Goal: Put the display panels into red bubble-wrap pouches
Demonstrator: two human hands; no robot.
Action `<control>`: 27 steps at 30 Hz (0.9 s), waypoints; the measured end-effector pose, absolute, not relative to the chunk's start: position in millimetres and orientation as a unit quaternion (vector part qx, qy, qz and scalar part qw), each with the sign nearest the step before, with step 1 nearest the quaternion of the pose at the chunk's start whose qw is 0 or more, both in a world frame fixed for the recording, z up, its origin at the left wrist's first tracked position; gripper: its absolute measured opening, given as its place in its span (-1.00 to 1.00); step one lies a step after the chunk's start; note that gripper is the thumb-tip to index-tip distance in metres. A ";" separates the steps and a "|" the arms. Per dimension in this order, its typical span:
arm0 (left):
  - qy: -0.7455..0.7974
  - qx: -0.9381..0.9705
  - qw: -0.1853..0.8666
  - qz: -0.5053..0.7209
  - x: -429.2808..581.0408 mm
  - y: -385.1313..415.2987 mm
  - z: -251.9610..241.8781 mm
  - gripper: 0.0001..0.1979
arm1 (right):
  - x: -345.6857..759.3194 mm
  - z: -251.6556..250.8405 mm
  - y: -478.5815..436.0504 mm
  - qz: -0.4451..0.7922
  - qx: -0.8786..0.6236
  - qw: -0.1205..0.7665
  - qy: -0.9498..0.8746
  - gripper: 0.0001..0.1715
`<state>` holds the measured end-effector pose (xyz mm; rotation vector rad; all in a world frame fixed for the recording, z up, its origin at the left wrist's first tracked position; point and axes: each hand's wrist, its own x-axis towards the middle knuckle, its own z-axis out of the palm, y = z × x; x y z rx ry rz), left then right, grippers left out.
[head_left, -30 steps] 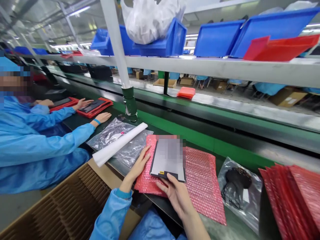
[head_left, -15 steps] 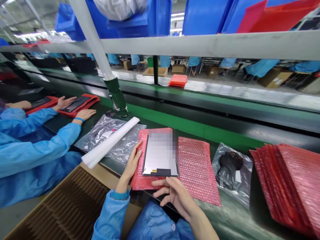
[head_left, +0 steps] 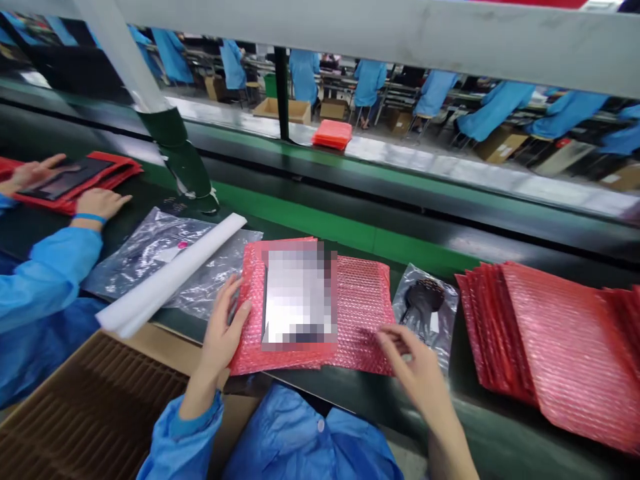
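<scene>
Both grips apart: left hand [head_left: 223, 333] flat on the left edge of the bubble pouch [head_left: 361, 300], right hand [head_left: 417, 365] touching its lower-right corner.

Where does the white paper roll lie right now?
In the head view, the white paper roll lies slantwise at the left, on shiny plastic bags, just left of the person's left hand.

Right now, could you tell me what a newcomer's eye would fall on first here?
The flat panel lying on a red bubble bag in the middle draws the eye first, the left hand at the bag's left edge, the right hand by its lower right corner. On the right, a fanned stack of red bubble bags stands out; on the left, a white roll lies across silvery bags.
</scene>
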<state>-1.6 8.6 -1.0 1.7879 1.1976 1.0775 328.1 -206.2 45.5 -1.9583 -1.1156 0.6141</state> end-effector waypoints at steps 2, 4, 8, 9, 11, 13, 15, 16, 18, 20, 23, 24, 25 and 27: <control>0.428 0.763 0.256 0.412 -4.6 -10.6 8.9 -0.54 | 367.5 31.4 -217.5 0.124 -0.854 0.339 -0.375 -0.29; 0.354 0.827 0.188 0.394 -4.0 -27.2 14.1 -0.58 | 400.7 15.5 -229.0 0.066 -0.899 0.288 -0.323 -0.13; 0.265 0.876 0.151 0.373 3.5 -44.9 4.6 -0.60 | 439.1 -11.3 -244.0 0.047 -0.934 0.207 -0.288 -0.03; 0.265 0.872 0.151 0.383 4.9 -46.4 0.4 -0.61 | 444.2 -15.3 -245.5 0.057 -0.934 0.195 -0.294 -0.05; 0.273 0.858 0.162 0.405 6.2 -47.9 -6.0 -0.64 | 451.2 -18.6 -246.1 0.087 -0.929 0.188 -0.305 -0.09; 0.289 0.844 0.184 0.412 6.4 -48.5 -8.3 -0.70 | 455.2 -15.9 -244.8 0.116 -0.920 0.201 -0.317 -0.12; 0.306 0.839 0.205 0.401 6.4 -49.0 -7.0 -0.74 | 456.7 -9.1 -242.6 0.137 -0.912 0.220 -0.317 -0.13; 0.312 0.839 0.213 0.392 6.5 -49.2 -5.6 -0.74 | 456.6 -5.0 -241.6 0.147 -0.909 0.231 -0.315 -0.14; 0.317 0.841 0.220 0.379 7.0 -49.5 -2.3 -0.72 | 456.2 2.2 -240.8 0.167 -0.903 0.250 -0.307 -0.16; 0.318 0.844 0.226 0.369 7.6 -49.8 0.8 -0.70 | 457.2 5.6 -242.3 0.180 -0.897 0.271 -0.299 -0.15; 0.325 0.839 0.252 0.357 9.2 -50.2 4.8 -0.73 | 464.4 2.5 -248.0 0.187 -0.892 0.304 -0.276 -0.08; 0.330 0.834 0.263 0.355 9.9 -50.2 6.1 -0.74 | 467.8 0.5 -250.0 0.190 -0.892 0.313 -0.266 -0.06; 0.335 0.829 0.272 0.355 10.7 -50.2 7.5 -0.76 | 470.9 -1.2 -251.6 0.193 -0.893 0.316 -0.256 -0.04; 0.343 0.820 0.292 0.353 12.2 -49.7 10.6 -0.79 | 474.9 -1.9 -253.1 0.187 -0.904 0.295 -0.246 -0.08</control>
